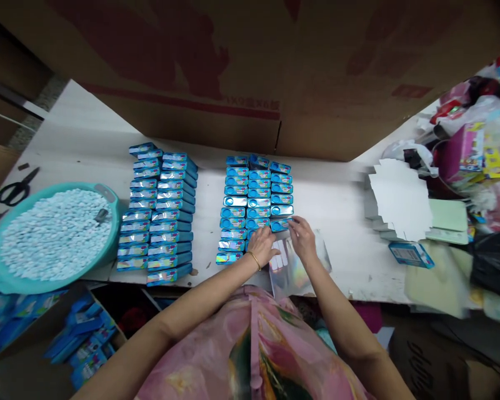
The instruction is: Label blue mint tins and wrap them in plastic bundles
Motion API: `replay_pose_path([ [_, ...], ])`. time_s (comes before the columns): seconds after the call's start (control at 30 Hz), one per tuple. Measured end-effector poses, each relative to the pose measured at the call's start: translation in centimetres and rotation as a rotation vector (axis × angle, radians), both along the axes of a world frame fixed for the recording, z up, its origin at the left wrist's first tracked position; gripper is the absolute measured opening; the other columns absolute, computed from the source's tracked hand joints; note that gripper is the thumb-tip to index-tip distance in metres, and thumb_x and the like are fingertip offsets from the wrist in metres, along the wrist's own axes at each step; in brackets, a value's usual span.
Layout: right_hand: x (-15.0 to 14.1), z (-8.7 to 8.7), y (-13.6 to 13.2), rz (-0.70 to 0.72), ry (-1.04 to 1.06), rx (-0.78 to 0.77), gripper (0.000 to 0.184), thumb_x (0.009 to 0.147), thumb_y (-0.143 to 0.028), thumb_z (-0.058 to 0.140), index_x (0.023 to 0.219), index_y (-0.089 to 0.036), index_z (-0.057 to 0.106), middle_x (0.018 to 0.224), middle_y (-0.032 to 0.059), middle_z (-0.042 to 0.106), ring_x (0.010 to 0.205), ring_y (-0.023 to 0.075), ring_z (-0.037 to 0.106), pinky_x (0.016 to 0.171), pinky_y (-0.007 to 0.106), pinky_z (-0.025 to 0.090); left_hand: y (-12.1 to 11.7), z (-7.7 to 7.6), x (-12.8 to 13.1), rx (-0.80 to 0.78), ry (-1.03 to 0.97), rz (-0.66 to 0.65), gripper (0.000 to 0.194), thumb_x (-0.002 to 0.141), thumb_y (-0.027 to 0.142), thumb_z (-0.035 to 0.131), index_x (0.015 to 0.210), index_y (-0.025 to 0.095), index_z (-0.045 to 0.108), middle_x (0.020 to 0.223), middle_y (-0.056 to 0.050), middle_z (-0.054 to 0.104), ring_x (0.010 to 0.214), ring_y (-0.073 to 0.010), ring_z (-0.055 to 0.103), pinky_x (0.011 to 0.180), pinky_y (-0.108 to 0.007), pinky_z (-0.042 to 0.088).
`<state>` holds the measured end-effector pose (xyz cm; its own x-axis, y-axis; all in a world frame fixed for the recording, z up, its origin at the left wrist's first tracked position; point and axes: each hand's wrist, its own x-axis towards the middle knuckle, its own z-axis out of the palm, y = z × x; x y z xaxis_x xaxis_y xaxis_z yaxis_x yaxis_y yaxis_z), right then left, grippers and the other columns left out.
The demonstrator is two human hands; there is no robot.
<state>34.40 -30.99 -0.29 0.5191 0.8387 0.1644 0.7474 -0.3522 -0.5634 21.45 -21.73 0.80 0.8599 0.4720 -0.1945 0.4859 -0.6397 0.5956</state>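
Small blue boxes (259, 201) with printed ends stand in three columns in front of me. My left hand (261, 243) lies at the near end of the middle column, fingers over a box and thumb apart. Beside it, my right hand (303, 238) has its fingertips pinched together at the corner of the nearest box (280, 224) in the right column. Whatever those fingertips hold is too small to make out. Under my hands lies a shiny clear-silver sheet (294, 272) with a few white label strips (278, 256).
More blue boxes (170, 222) are stacked left. Beyond them are a turquoise basin (116, 222) of wrapped pale pieces and black scissors (16, 190). A large carton (233, 72) borders the back. White card stack (400, 194), a blue box (411, 254) and clutter sit right.
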Motion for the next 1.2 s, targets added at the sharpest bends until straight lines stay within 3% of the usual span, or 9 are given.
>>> replay_pose_path([
  [0.07, 0.3, 0.3, -1.4, 0.057, 0.007, -0.02, 0.025, 0.083, -0.023, 0.043, 0.099, -0.022, 0.061, 0.099, 0.007, 0.057, 0.093, 0.0181, 0.051, 0.08, 0.034, 0.043, -0.1, 0.0, -0.1, 0.031, 0.039, 0.009, 0.015, 0.064, 0.03, 0.066, 0.072, 0.018, 0.061, 0.094, -0.008, 0.052, 0.095, -0.0266, 0.045, 0.076, -0.037, 0.036],
  [0.17, 0.9, 0.6, -2.9, 0.27, -0.04, -0.157, 0.024, 0.081, -0.025, 0.048, 0.102, -0.026, 0.06, 0.102, 0.0056, 0.057, 0.095, 0.0197, 0.049, 0.079, 0.036, 0.042, 0.1, 0.1, -0.1, -0.038, -0.013, 0.07, 0.007, 0.069, 0.025, 0.061, 0.068, 0.019, 0.06, 0.091, -0.006, 0.055, 0.094, -0.0246, 0.047, 0.075, -0.036, 0.036],
  [0.33, 0.5, 0.3, -2.8, 0.392, -0.211, -0.199, 0.033, 0.085, -0.018, 0.039, 0.113, -0.025, 0.054, 0.111, 0.0065, 0.057, 0.1, 0.02, 0.048, 0.082, 0.037, 0.042, 0.6, 0.3, -0.2, -0.418, -0.182, 0.235, 0.009, 0.074, 0.022, 0.051, 0.067, 0.018, 0.055, 0.067, 0.001, 0.056, 0.068, -0.0142, 0.052, 0.067, -0.027, 0.04],
  [0.43, -0.3, -0.2, -2.1, 0.373, -0.214, -0.127, 0.04, 0.085, -0.012, 0.033, 0.12, -0.023, 0.048, 0.116, 0.0073, 0.055, 0.108, 0.0189, 0.047, 0.087, 0.037, 0.042, 1.0, 0.3, -0.4, -0.529, -0.248, 0.388, 0.006, 0.07, 0.022, 0.053, 0.065, 0.018, 0.054, 0.065, 0.002, 0.057, 0.066, -0.0135, 0.053, 0.067, -0.026, 0.041],
  [0.57, -1.2, -0.5, -1.3, 0.352, -0.112, -0.024, 0.034, 0.085, -0.016, 0.037, 0.113, -0.023, 0.054, 0.116, 0.0067, 0.055, 0.113, 0.0173, 0.046, 0.091, 0.036, 0.042, 1.9, 0.2, -0.7, -0.581, -0.288, 0.499, 0.006, 0.066, 0.021, 0.055, 0.061, 0.018, 0.053, 0.063, 0.002, 0.057, 0.067, -0.0143, 0.053, 0.069, -0.027, 0.041],
  [0.7, -1.6, 1.0, -0.8, 0.354, -0.111, -0.019, 0.025, 0.085, -0.022, 0.04, 0.1, -0.022, 0.06, 0.112, 0.0062, 0.058, 0.105, 0.0173, 0.051, 0.088, 0.035, 0.044, 3.1, 0.0, -1.2, -0.579, -0.31, 0.574, 0.008, 0.065, 0.021, 0.056, 0.059, 0.018, 0.052, 0.062, 0.002, 0.056, 0.065, -0.0147, 0.052, 0.067, -0.028, 0.041],
  [0.87, -1.8, 3.1, 1.4, 0.324, -0.168, -0.051, 0.032, 0.085, -0.024, 0.04, 0.114, -0.021, 0.053, 0.115, 0.0086, 0.054, 0.104, 0.0201, 0.05, 0.088, 0.038, 0.042, 4.2, 0.2, -1.7, -0.651, -0.376, 0.572, 0.009, 0.065, 0.024, 0.056, 0.061, 0.018, 0.052, 0.063, 0.002, 0.056, 0.066, -0.0138, 0.052, 0.068, -0.027, 0.041],
  [1.0, -2.2, 2.3, 3.5, 0.403, -0.253, -0.11, 0.032, 0.087, -0.021, 0.037, 0.114, -0.02, 0.053, 0.113, 0.0086, 0.056, 0.104, 0.0207, 0.049, 0.086, 0.037, 0.042, 4.5, 0.1, -2.0, -0.668, -0.431, 0.606, 0.009, 0.065, 0.025, 0.056, 0.062, 0.017, 0.052, 0.064, 0.003, 0.055, 0.066, -0.0131, 0.051, 0.068, -0.026, 0.04],
  [1.2, -2.7, 1.4, 3.9, 0.374, -0.276, 0.063, 0.026, 0.086, -0.022, 0.04, 0.106, -0.019, 0.056, 0.11, 0.0086, 0.057, 0.102, 0.0177, 0.05, 0.086, 0.034, 0.043, 5.2, 0.0, -2.8, -0.679, -0.44, 0.671, 0.008, 0.065, 0.022, 0.055, 0.062, 0.016, 0.051, 0.063, 0.003, 0.053, 0.066, -0.0119, 0.05, 0.068, -0.025, 0.039],
])
